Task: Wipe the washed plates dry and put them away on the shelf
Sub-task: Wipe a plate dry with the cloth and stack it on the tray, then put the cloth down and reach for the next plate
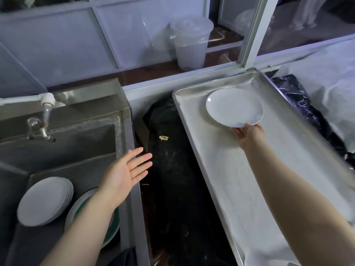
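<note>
Dim, bluish light. Steel sink basin (63, 143) at 9 o'clock, tap (41, 123) on its back wall. Pale framed window panels (57, 43) span 12 o'clock. Dark surface (176, 179) at centre.

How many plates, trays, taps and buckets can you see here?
Single white plate held by the right hand over the tray: 1
Stack of white plates in the sink (too close-packed to count): 1 stack
Green-rimmed plate, partly under the left arm: 1
Metal tray: 1
Tap: 1
Clear plastic bucket: 1
Total: 6 items, counting the stack as one.
</note>
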`<state>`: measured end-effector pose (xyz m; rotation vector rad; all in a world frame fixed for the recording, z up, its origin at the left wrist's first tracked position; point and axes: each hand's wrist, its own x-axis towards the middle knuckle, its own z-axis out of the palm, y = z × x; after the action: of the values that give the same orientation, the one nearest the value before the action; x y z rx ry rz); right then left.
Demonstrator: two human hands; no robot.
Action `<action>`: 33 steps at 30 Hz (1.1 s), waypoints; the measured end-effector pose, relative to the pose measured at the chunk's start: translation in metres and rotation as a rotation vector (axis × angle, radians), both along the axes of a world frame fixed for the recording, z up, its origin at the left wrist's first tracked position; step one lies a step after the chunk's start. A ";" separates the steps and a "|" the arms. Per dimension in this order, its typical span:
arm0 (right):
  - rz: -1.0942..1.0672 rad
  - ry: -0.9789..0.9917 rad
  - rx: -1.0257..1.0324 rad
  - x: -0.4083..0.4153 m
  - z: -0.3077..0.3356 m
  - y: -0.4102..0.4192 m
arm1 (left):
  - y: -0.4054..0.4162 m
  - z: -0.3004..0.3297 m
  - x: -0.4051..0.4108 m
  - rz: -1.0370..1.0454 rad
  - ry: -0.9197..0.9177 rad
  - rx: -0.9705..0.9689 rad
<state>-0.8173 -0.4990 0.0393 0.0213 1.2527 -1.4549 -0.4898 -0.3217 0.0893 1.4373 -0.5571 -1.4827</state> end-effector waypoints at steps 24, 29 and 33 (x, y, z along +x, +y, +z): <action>0.430 -0.167 -0.031 0.069 0.062 0.116 | 0.034 0.009 0.020 0.043 0.149 0.009; 0.493 -0.307 -0.070 0.126 0.086 0.170 | 0.072 0.025 0.059 0.075 0.189 -0.044; 0.572 -0.277 -0.061 0.189 0.094 0.220 | 0.117 0.035 0.115 0.116 0.207 -0.087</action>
<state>-0.6278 -0.2792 0.1328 -0.1600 0.8895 -0.9528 -0.3744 -0.2048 0.1245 1.2111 -0.3992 -1.4755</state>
